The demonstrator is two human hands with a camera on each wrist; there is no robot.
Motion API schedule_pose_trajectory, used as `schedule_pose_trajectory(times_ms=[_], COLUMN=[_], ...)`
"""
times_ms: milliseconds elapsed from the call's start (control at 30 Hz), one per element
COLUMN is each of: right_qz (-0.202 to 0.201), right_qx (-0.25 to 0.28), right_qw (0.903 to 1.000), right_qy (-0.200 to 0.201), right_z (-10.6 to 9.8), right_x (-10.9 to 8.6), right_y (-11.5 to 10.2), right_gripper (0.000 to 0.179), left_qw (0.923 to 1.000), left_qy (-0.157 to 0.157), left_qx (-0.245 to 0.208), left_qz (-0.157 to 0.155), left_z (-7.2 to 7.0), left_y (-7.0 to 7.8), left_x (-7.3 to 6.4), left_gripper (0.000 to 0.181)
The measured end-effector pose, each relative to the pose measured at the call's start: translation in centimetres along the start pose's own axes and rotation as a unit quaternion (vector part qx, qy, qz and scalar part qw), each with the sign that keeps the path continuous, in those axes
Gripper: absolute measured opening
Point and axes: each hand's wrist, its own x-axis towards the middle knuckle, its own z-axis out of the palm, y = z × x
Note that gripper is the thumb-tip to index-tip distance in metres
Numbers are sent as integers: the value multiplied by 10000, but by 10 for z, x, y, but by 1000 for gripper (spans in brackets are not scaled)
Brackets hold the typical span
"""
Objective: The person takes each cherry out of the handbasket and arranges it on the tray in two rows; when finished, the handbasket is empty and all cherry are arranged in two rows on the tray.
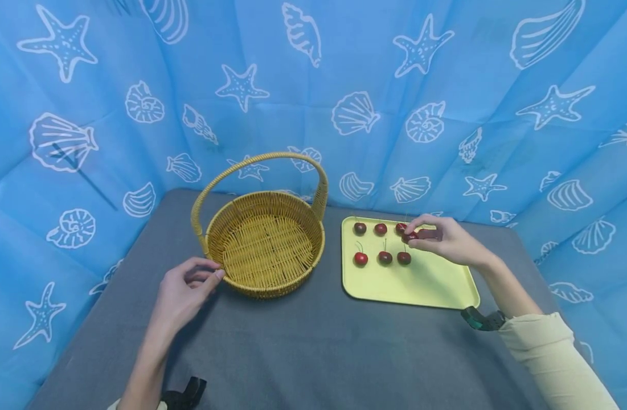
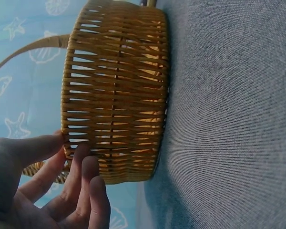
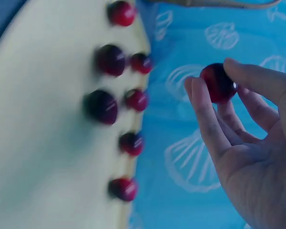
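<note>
My left hand (image 1: 182, 293) pinches the near left rim of a round yellow-brown wicker basket (image 1: 267, 250) with a tall arched handle. In the left wrist view the thumb and index finger meet at the rim of the basket (image 2: 114, 95), the other fingers against or near its side wall. My right hand (image 1: 451, 242) holds a dark red cherry (image 3: 219, 83) between thumb and fingertips, lifted above a pale yellow tray (image 1: 426, 285). Several cherries with stems lie on the tray in two rows, among them a bright red cherry (image 1: 361, 259). Part of the back row is hidden behind my right hand.
Both stand on a grey cloth-covered table (image 1: 303, 347), the basket left of the tray with a gap between. A blue curtain (image 1: 303, 102) with white shell and starfish drawings hangs close behind and along the sides. The basket handle (image 1: 264, 155) arches high over the basket.
</note>
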Motion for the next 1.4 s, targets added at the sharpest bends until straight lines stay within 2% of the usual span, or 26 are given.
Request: schedule_pose_trajectory(times_ms=[100,233,500,667,733,833,933,1000,1033,1100,1167,1200,1267,1333,1400], right_qz=[374,595,603,617,647,643,667,698,704,657,473,380,181,92,239], right_qx=[-81,-146,-941,-979,-953,-927,-1056,-1276,-1433,-1732,-2139,-2392,-2975,-3663,-4289], right_qw=[9991,9974,9910,9900,9904,9914,9902,9866,9834,9757,9624,9524,9259,8894,8522], right_qy=[203,369,731,811,768,665,623,734,858,1172,1607,1849,2322,2735,2987], right_z=[2,7,16,18,17,13,4,-5,-10,-20,-31,-36,-48,-60,-71], right_x=[-15,-29,-40,-41,-42,-44,-48,-52,-53,-57,-61,-63,-67,-71,-77], right_y=[16,39,75,84,83,78,68,58,53,44,35,31,25,21,17], right_gripper=[33,40,34,36,38,43,44,44,44,45,49,52,61,72,90], left_qw=[10000,9999,9991,9972,9952,9899,9824,9760,9715,9562,9314,9155,8805,8509,8304], left_qy=[12,30,25,-22,17,223,569,866,1031,1416,1724,1849,2052,2087,2045], left_qx=[49,90,251,508,633,752,840,941,1017,1366,1911,2258,3047,3756,4297], left_qz=[40,110,341,556,744,1185,1571,1763,1877,2168,2574,2769,2996,3022,2900], left_z=[-1,-2,-2,-7,-11,-25,-46,-63,-72,-89,-107,-116,-132,-147,-157], left_y=[-1,-1,-1,0,1,2,4,8,10,12,13,13,10,6,2], left_x=[0,0,-1,-2,-2,-1,4,10,15,26,40,48,63,76,87], left_gripper=[35,33,32,28,26,21,18,20,22,29,44,55,81,105,119])
